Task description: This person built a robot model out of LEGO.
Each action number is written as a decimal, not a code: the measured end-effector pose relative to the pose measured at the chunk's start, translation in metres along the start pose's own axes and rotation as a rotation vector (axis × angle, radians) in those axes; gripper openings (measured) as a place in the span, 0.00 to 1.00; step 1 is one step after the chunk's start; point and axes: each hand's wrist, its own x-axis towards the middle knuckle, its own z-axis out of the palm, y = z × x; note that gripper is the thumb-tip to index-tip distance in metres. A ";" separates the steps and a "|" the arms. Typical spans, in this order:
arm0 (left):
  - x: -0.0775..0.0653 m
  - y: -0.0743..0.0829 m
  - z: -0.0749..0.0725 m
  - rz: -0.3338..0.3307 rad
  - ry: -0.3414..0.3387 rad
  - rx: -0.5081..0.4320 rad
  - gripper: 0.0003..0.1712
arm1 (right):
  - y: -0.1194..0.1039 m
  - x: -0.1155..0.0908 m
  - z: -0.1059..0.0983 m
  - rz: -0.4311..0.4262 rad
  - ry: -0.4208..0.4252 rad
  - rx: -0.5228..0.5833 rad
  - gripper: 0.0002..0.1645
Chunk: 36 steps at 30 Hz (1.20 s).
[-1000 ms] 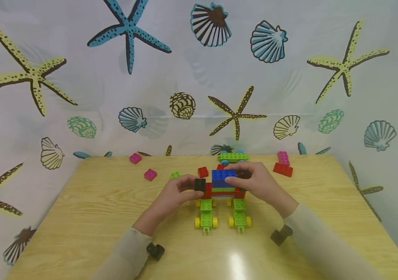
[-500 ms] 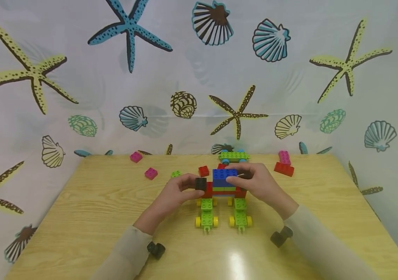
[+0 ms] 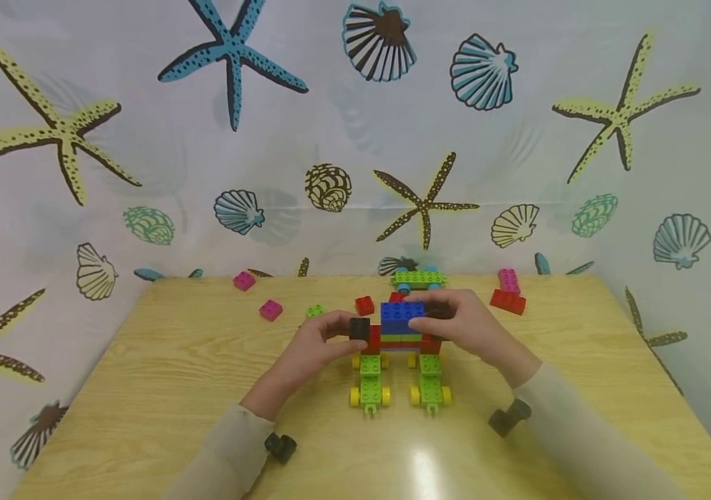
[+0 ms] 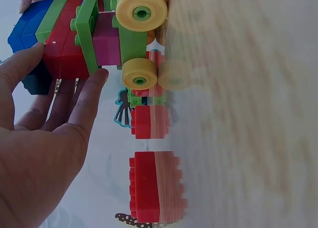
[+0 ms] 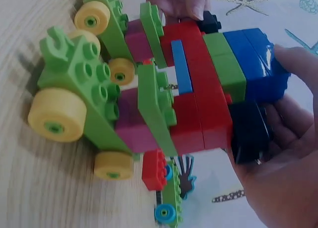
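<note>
Plainly, the model (image 3: 400, 339) stands on the table (image 3: 199, 382): the left hand (image 3: 319, 344) grips its nine o'clock end by a black block (image 3: 360, 328), the right hand (image 3: 458, 325) its blue top (image 3: 402, 314) from three o'clock. Beyond, a green car (image 3: 419, 280) sits at twelve, a red brick (image 3: 508, 302) at two.

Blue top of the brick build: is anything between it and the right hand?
Nothing visible is: the right hand has its thumb against the blue top. A black brick sits nearby but not between thumb and blue top.
</note>
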 end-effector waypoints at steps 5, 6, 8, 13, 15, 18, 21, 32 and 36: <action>-0.001 0.001 0.000 -0.013 -0.003 0.004 0.22 | 0.010 -0.008 -0.019 -0.003 0.029 0.027 0.27; -0.001 0.002 0.000 -0.011 -0.003 0.005 0.22 | 0.012 -0.010 -0.024 -0.002 0.040 0.036 0.26; -0.001 0.003 0.000 -0.011 -0.001 0.011 0.22 | 0.017 -0.013 -0.034 -0.001 0.066 0.040 0.24; -0.002 0.005 0.000 -0.011 -0.002 0.011 0.23 | 0.033 -0.018 -0.061 0.034 0.110 -0.050 0.26; -0.003 0.005 0.000 -0.010 -0.005 0.006 0.23 | 0.041 -0.019 -0.071 0.059 0.123 -0.099 0.28; -0.003 0.004 0.000 -0.007 -0.010 0.002 0.23 | 0.054 -0.021 -0.084 0.097 0.145 -0.157 0.31; -0.003 0.005 0.000 -0.005 -0.011 0.001 0.23 | 0.067 -0.022 -0.097 0.125 0.179 -0.191 0.32; -0.003 0.004 0.001 -0.005 -0.007 0.006 0.22 | 0.097 -0.022 -0.127 0.255 0.273 -0.295 0.32; -0.003 0.004 0.001 -0.004 -0.005 0.008 0.21 | 0.107 -0.024 -0.135 0.313 0.287 -0.313 0.35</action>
